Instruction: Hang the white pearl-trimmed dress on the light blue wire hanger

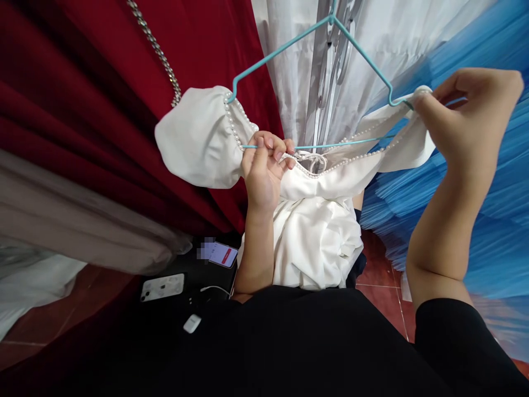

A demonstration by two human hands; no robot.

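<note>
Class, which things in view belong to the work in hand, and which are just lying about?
Belong to the work:
white garment with beaded trim
teal hanger, partly inside it

Just lying about:
phone with lit screen
phone lying back up
small white case
white cable

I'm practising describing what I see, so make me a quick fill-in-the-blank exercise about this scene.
The right hand pinches the ____ garment.
The left hand touches the bottom bar of a light-blue ____.
On the black surface lie ____ phones.
Behind the right hand is ____ fabric.

Missing words: white; hanger; two; blue.
</note>
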